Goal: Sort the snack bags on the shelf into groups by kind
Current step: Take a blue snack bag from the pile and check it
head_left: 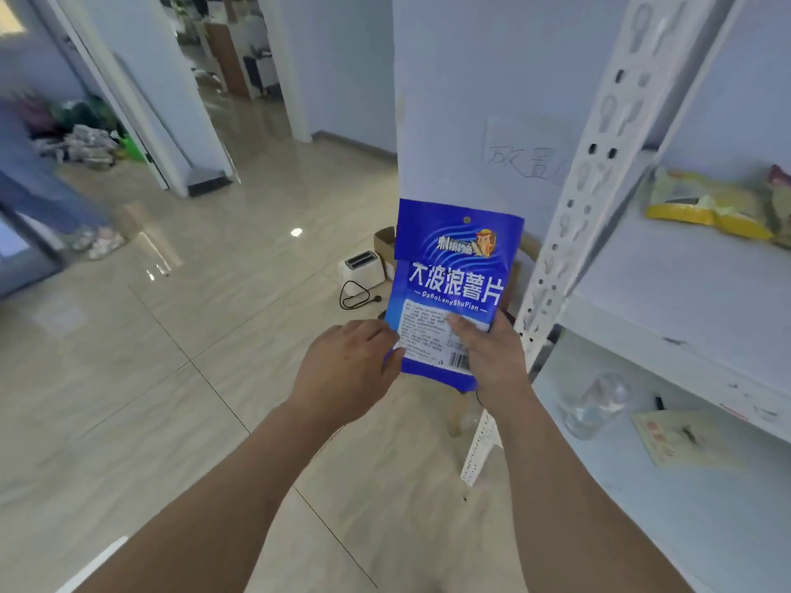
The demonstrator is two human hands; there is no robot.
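Both bare forearms extended forward, converging at chest front. Left hand (346, 370) back-up, fingers curled, gripping lower left edge of blue snack bag (453, 276). Right hand (492, 357) pinches its lower right corner, thumb on the front.
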